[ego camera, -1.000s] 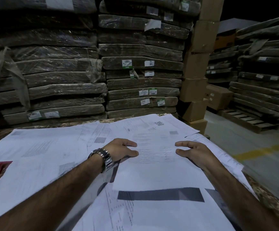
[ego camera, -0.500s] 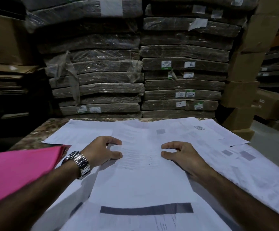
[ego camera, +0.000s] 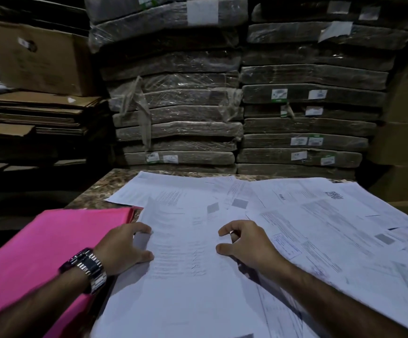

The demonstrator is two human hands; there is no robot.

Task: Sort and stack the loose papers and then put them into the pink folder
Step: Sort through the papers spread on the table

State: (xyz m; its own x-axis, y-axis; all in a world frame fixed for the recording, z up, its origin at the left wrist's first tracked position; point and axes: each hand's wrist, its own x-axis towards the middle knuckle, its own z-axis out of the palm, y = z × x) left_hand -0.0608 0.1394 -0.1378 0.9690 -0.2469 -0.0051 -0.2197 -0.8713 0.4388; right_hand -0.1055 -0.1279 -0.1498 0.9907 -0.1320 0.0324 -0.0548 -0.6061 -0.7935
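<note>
Head view: 2 bare forearms reach in from the bottom edge, the left one lying across the pink folder (ego camera: 39,252). The folder lies closed and flat on the left side of the table, its long axis running from near left to far right. Its far corner touches the loose papers (ego camera: 332,228), and its near end is cut off by the frame.

Just beside the folder, the top sheet (ego camera: 186,284) lies with its long axis pointing away from the person and its lines of print running across. Its near end blurs out at the bottom edge. The left hand (ego camera: 125,247), with a metal wristwatch (ego camera: 88,267) on the wrist, sits at the sheet's left edge, thumb and forefinger tips on the paper. The right hand (ego camera: 247,245) sits at the right edge, fingers curled and thumb and forefinger apart, their tips down on the sheet. I cannot tell whether either hand pinches the paper or only presses on it.

More printed sheets overlap at mixed angles to the right and beyond, their text too blurred to read. A strip of the marbled tabletop (ego camera: 100,189) shows past them. Behind stand 2 columns of plastic-wrapped bundles (ego camera: 178,113), with flattened cardboard (ego camera: 39,111) and a cardboard box (ego camera: 39,59) in the dim left background.
</note>
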